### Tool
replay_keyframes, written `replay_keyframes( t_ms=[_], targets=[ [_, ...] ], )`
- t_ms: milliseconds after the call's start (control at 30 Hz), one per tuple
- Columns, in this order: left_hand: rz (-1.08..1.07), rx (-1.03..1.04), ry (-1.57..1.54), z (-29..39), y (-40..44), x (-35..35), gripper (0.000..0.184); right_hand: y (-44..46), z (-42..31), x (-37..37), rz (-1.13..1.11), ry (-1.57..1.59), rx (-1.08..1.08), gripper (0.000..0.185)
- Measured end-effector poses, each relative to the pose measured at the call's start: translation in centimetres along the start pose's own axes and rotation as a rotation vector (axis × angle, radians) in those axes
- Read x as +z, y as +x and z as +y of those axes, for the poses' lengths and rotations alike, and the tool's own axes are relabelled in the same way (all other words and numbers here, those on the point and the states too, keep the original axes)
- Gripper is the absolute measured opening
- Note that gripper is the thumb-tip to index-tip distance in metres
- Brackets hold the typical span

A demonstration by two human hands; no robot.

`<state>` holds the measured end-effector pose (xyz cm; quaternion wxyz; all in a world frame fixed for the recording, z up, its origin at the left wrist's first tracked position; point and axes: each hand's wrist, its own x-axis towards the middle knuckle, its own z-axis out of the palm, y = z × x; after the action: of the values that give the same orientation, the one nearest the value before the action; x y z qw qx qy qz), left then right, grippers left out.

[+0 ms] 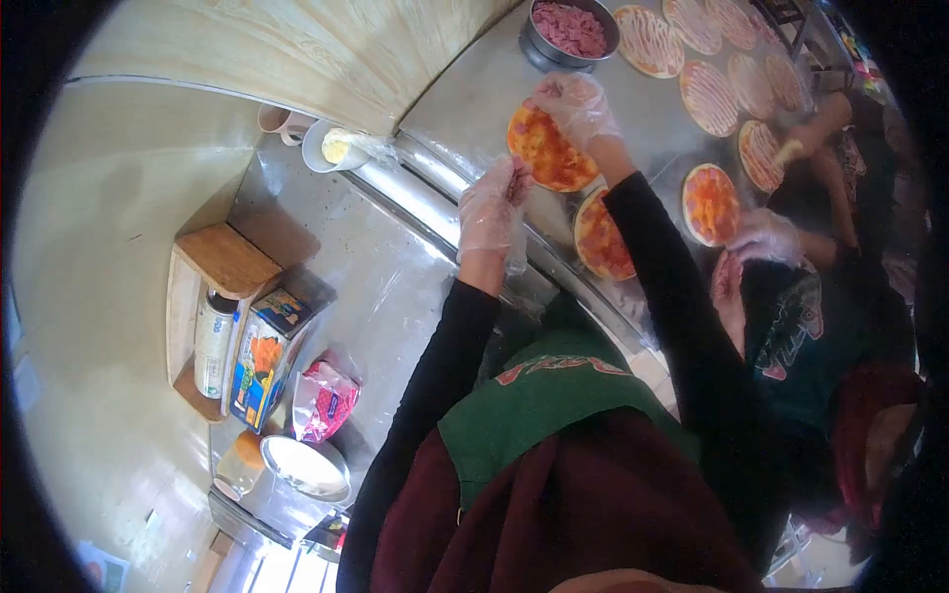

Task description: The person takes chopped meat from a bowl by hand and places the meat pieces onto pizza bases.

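My left hand (494, 203), in a clear plastic glove, is at the lower left edge of a sauced pizza base (554, 150), its fingers drawn together; what they hold is too small to name. My right hand (576, 104), gloved too, is over the upper right of that base with fingers bent together, their contents hidden. Just above it stands a metal bowl of chopped pink meat (569, 30). Another sauced base (603, 237) lies below, partly behind my right forearm.
Several sauce-streaked bases (709, 97) lie at the upper right. On the right, a co-worker's gloved hand (766, 237) is beside a sauced base (710, 205). At left are a white bowl (331, 148), a wooden shelf (227, 262), a pink packet (324, 400) and a metal bowl (304, 467).
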<state>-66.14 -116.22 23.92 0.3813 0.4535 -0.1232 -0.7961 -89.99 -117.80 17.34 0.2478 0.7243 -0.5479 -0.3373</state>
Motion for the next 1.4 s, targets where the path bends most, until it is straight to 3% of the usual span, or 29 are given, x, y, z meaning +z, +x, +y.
replay_keyframes(
  t_ms=[767,967,1067,1167,1400],
  targets=[
    [-0.129,0.024,-0.126,-0.3,1.0,-0.6,0.035,-4.0,-1.4,0.1,0.023,-0.1,0.032,0.029],
    [-0.209,-0.014,-0.123,0.6,0.5,0.2,0.031,-15.8,-1.8,2.1,-0.041,-0.387,0.013,0.032],
    [-0.198,-0.01,-0.203,-0.3,1.0,0.2,0.045,-23.9,-1.8,3.3,-0.119,-0.534,-0.048,0.034],
    [-0.351,-0.102,-0.19,-0.8,1.9,-0.7,0.044,-30.8,-1.6,4.2,-0.199,-0.646,-0.112,0.035],
    [-0.158,-0.122,-0.178,0.1,0.1,0.3,0.054,-35.7,-0.5,4.3,-0.245,-0.733,-0.145,0.036]
  ],
)
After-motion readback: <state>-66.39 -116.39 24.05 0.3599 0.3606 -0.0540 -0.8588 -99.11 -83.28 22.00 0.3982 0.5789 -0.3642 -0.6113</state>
